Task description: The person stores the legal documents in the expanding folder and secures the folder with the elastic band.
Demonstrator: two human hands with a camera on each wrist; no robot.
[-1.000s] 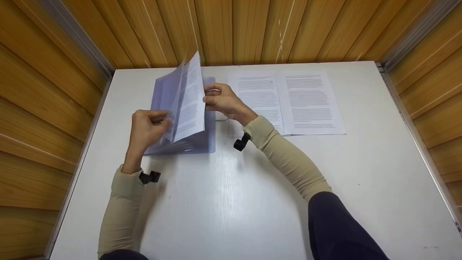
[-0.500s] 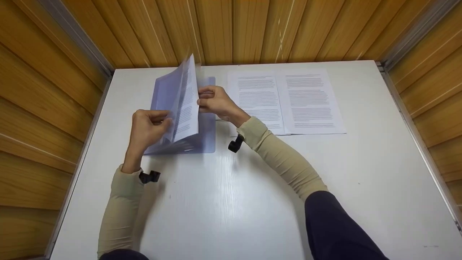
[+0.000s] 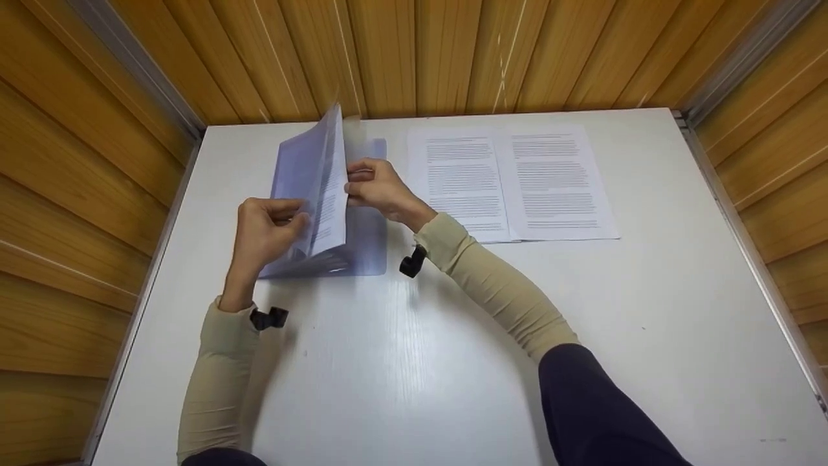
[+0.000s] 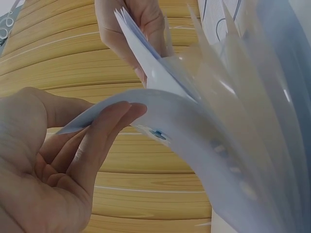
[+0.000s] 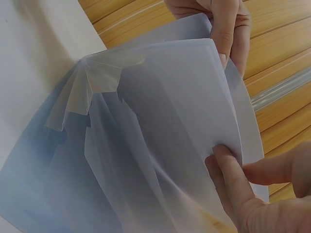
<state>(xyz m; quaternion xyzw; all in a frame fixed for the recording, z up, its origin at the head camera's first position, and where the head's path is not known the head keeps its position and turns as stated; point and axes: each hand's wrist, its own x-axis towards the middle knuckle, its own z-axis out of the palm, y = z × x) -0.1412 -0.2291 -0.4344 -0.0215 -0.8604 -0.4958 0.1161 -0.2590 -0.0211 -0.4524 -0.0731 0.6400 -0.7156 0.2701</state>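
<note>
A translucent blue expanding file folder with pleated clear pockets stands partly spread on the left of the table. My left hand pinches the edge of its raised cover between thumb and fingers. Several printed paper sheets stand upright inside the folder, behind that cover. My right hand pinches their right edge, thumb on one face and fingers on the other, as the right wrist view shows. In that view the pleats fan out at the folder's end. Which pocket holds the sheets I cannot tell.
Two printed stacks of paper lie side by side to the right, the left stack partly behind my right forearm and the right stack beside it. The white table meets wood-slatted walls at the back and sides.
My right hand has moved left and slightly toward me, bringing the sheets' edge nearer the cover and a little lower. My left hand holds its place.
</note>
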